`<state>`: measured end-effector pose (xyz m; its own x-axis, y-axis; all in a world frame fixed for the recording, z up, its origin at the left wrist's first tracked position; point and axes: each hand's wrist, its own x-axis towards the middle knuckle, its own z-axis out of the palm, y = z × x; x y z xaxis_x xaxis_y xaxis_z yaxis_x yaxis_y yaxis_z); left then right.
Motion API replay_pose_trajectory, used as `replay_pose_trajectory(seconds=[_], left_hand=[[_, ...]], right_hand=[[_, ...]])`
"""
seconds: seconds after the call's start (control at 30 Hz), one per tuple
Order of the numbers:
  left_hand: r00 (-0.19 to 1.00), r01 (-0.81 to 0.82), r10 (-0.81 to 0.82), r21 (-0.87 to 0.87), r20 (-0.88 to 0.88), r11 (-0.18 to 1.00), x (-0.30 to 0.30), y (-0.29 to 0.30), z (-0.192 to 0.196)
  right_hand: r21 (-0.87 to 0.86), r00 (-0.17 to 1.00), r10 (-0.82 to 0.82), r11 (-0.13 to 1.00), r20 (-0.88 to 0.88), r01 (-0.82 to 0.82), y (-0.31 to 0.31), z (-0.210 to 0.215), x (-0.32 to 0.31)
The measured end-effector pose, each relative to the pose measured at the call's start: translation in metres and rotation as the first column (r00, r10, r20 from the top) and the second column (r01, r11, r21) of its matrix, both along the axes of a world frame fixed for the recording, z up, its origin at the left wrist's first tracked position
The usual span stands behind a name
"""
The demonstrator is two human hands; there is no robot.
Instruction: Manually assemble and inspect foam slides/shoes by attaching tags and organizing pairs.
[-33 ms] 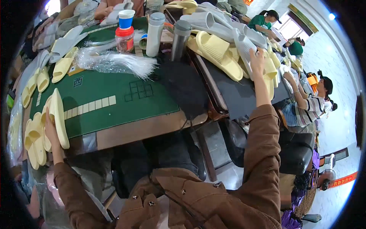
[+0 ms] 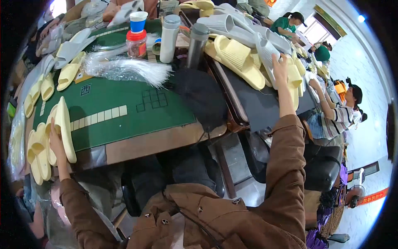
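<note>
At the left table edge, my left hand (image 2: 57,143) is closed around a pale yellow slipper (image 2: 66,128) that stands tilted on its side. Against the back of that hand rests another pair of yellow slippers (image 2: 38,151). On the right, my right hand (image 2: 280,68) reaches over a pile of slippers, its fingers bent on the edge of a light grey slipper (image 2: 265,52). Close beside it lie a yellow slipper (image 2: 293,79) and a larger yellow slipper (image 2: 236,60). The undersides of my fingers are hidden there.
A green mat (image 2: 99,95) covers the left table. Clear plastic strands (image 2: 124,68) lie on it, behind them a red-lidded jar (image 2: 137,43) with a paper cup (image 2: 138,21) on top. Two bottles, white (image 2: 169,39) and steel (image 2: 196,45), stand near a black cap (image 2: 199,95). Several people work around.
</note>
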<state>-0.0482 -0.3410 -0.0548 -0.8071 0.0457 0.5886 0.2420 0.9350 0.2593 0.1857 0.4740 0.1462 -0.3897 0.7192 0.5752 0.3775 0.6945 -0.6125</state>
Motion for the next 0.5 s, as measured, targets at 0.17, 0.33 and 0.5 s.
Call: replay_pose_trajectory(seconds=[0.17, 0.33, 0.5], left_hand=[[0.995, -0.067, 0.067, -0.007, 0.075, 0.998, 0.029, 0.002, 0.015], [0.994, -0.082, 0.085, -0.045, 0.063, 0.996, 0.038, 0.011, 0.007], [0.969, -0.178, 0.204, -0.182, 0.137, 0.967, 0.03, 0.013, -0.016]], right_hand=[[-0.114, 0.988, 0.149, 0.983, 0.029, -0.145, 0.002, 0.01, -0.017], [-0.323, 0.848, 0.222, 0.854, -0.481, -0.407, 0.037, 0.054, -0.041], [0.014, 0.674, 0.242, 0.946, -0.698, -0.324, 0.058, 0.128, -0.03]])
